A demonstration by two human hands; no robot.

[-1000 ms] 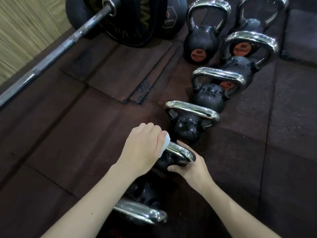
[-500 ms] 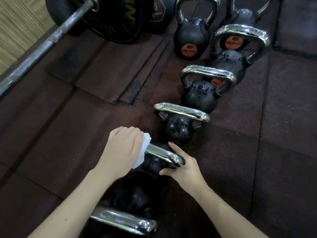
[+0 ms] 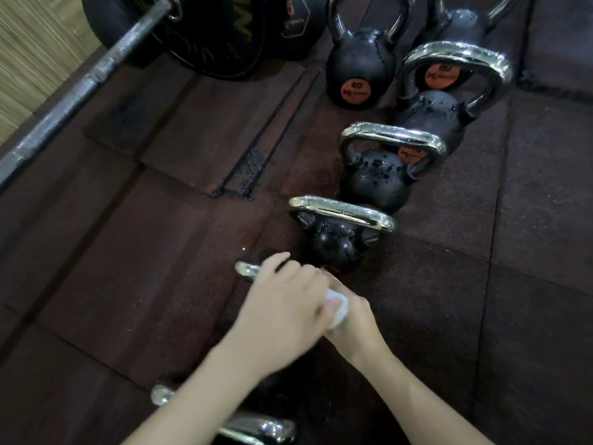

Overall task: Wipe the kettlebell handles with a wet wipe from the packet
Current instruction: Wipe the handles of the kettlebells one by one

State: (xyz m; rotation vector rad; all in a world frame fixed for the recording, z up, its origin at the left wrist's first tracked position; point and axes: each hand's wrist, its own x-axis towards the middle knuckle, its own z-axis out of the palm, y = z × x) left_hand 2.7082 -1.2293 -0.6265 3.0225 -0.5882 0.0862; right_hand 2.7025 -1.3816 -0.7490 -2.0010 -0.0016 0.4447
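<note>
A row of black kettlebells with chrome handles runs up the dark floor. My left hand [image 3: 282, 303] is closed around a white wet wipe [image 3: 434, 308] and lies over the chrome handle [image 3: 247, 270] of a small kettlebell, whose left end sticks out past my fingers. My right hand [image 3: 353, 322] rests on the right side of that kettlebell, partly under my left hand. The body of this kettlebell is hidden. The nearest kettlebell handle [image 3: 256, 427] shows below my left forearm. No wipe packet is in view.
Further up the row stand larger kettlebells [image 3: 333, 242] [image 3: 375, 178] [image 3: 430, 117], and two more [image 3: 356, 65] at the top. A barbell [image 3: 80, 88] with black plates [image 3: 218, 36] lies at the upper left. Rubber floor tiles [image 3: 481, 316] spread to the right.
My left hand has slid with the wipe from the handle's left end to its right end, now meeting my right hand. The handle's left tip is uncovered.
</note>
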